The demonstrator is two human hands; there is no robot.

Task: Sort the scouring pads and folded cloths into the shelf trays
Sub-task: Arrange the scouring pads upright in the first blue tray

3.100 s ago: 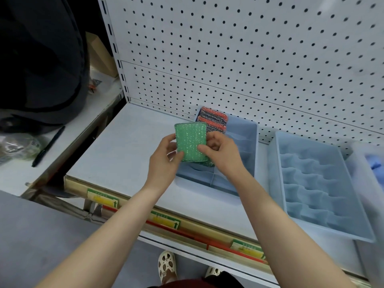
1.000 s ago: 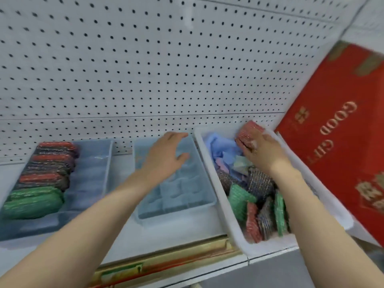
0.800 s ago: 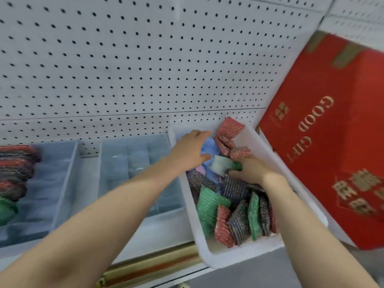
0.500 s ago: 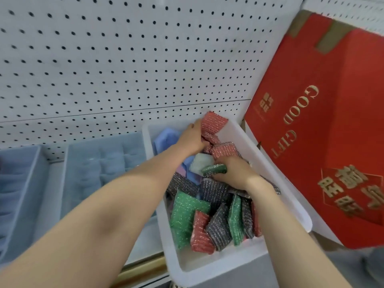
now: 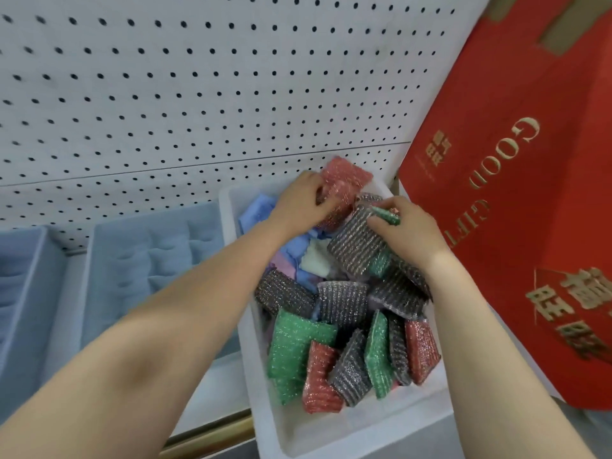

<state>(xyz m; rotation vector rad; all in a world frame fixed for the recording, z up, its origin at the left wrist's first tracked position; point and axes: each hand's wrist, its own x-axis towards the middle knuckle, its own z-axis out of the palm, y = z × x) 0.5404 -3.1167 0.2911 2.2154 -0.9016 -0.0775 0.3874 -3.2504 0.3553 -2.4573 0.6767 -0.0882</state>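
Observation:
A white bin [image 5: 334,437] on the shelf holds several green, red and grey scouring pads and, under them at the back, folded blue, lilac and pale cloths [image 5: 306,260]. My left hand [image 5: 303,202] grips a red scouring pad [image 5: 344,180] at the bin's far end. My right hand [image 5: 409,231] pinches a grey scouring pad [image 5: 359,248] together with a green pad [image 5: 387,217], lifted a little above the pile. A green pad [image 5: 294,346] and a red pad [image 5: 319,379] stand at the near end.
A light blue divided tray [image 5: 145,256] lies left of the bin, and the edge of another blue tray [image 5: 20,293] shows at far left. A white pegboard [image 5: 205,81] backs the shelf. A red gift box [image 5: 516,193] leans close on the right.
My view swung right from the blue trays to the white bin. Both hands went into the bin; the left took a red pad, the right picked up a green and then a grey pad.

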